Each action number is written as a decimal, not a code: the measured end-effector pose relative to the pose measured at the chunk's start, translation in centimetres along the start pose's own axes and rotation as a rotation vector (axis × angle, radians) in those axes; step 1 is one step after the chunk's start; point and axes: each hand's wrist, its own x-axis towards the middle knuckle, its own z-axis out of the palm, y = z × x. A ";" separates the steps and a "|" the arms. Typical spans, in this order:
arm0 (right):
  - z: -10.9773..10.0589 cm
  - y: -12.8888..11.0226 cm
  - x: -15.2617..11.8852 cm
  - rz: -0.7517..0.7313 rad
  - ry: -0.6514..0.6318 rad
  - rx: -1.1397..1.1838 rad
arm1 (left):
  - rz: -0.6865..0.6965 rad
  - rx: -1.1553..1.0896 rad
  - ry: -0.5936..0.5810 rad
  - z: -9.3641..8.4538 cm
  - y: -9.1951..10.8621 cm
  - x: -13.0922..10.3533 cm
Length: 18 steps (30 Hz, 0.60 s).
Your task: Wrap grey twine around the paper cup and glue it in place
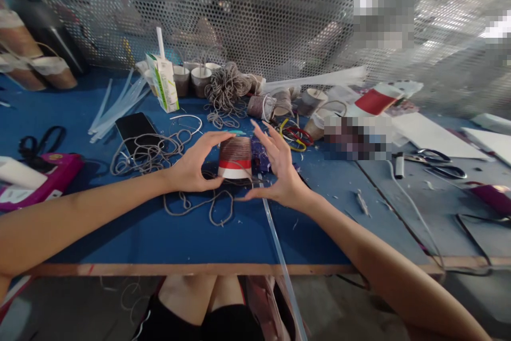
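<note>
From where I stand, two bare arms [107,200] reach inward; the bare left hand [194,165] curves C-shaped, the bare right hand [281,173] faces it, fingers [272,144] and thumb [261,193] spread.

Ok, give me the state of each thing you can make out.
Cup, partly wrapped in brown cord, lower part mostly bare
Left hand, curved at the cup's left; grip unclear
Right hand, open, apart from the cup
Loose cord, in tangled loops
Phone, lying flat, loose cord across it
Drink carton, standing
Scissors, lying flat; blades unclear
</note>
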 end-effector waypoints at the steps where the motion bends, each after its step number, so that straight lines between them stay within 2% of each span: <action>1: -0.1 -0.2 0.0 -0.023 0.004 0.000 | -0.010 0.021 0.026 0.0 -0.1 0.0; 4: -0.7 -1.2 0.2 -0.111 0.046 0.012 | -0.051 0.073 0.064 0.2 -0.4 -0.2; 7: -1.3 -2.3 0.4 -0.133 -0.022 0.014 | -0.072 0.098 0.062 0.3 -0.6 -0.3; 10: -1.6 -2.8 0.6 -0.088 -0.118 -0.011 | -0.061 0.099 0.075 0.4 -0.6 -0.3; 12: -1.6 -2.8 0.7 -0.055 -0.134 -0.014 | -0.053 0.086 0.085 0.4 -0.6 -0.3; 18: -1.3 -2.4 0.4 0.082 -0.038 0.078 | -0.047 0.124 0.100 0.1 -0.2 -0.2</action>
